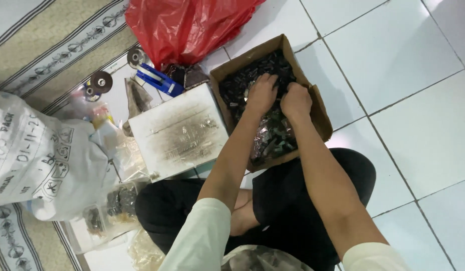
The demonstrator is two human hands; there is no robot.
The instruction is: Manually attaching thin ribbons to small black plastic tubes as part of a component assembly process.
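— Dark metal bits (272,135), small and shiny, fill the cardboard box (320,113) that sits on the white tile floor (403,65) just in front of the crossed legs. Too many to count.

— And the hands?

— Both are down in the heap, side by side. The left hand (261,94) lies with fingers curled into the pieces; the right hand (295,100) is bunched, knuckles up. Whether either pinches a single piece, I cannot tell.

— What could go wrong?

— I'd judge the edges may nick bare skin if the hands dig fast, and the box's soft, bowed wall could let pieces spill onto the tiles.

— And around it?

— One scuffed white flat board (180,133) touching the box's left side. Beyond it, one red plastic bag (187,25), one blue tool (160,79), two round grinding discs (100,81). One printed white sack (42,160) lies farther left on one striped mat (57,45), with a few clear bags near the knee.
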